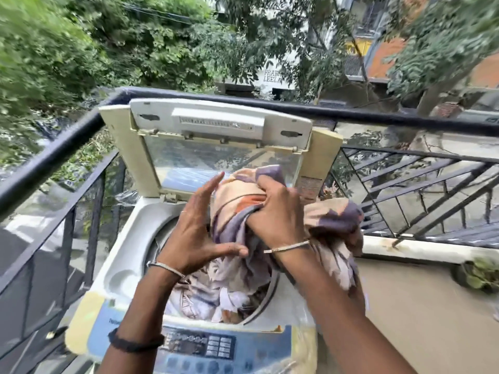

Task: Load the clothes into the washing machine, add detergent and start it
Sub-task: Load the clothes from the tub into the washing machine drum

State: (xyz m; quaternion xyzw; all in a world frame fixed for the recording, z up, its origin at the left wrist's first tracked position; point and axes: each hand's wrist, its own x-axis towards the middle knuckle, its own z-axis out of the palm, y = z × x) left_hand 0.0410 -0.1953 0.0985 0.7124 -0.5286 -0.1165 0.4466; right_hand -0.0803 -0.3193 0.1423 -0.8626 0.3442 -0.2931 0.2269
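Peach and purple printed cloth [235, 187] is bunched above the open mouth of the washing machine [127, 268]. The right hand [275, 211] grips it, with fingers curled tight into the folds. The left hand [194, 230] is spread just to the left of it, fingers straight, and only the thumb tip touches the lower part of the cloth. A long tail of the same cloth hangs off to the right, past the machine's right edge and over the balcony floor. Below, the drum holds a heap of pale clothes [210, 290] that reaches close to the rim. The lid [216, 122] stands raised at the far side, in front of the railing [54, 155], and the control panel [199, 344] lies along the near edge.

The step in hand looks like loading. To do it well, I would first draw in the tail on the right, so that nothing drapes outside the tub or catches at the rim. Then lower the bundle to the middle of the drum and press it down with the flat left hand, loosely rather than packed, so the drum can turn. No detergent shows in this view, and the lid has to come down before starting
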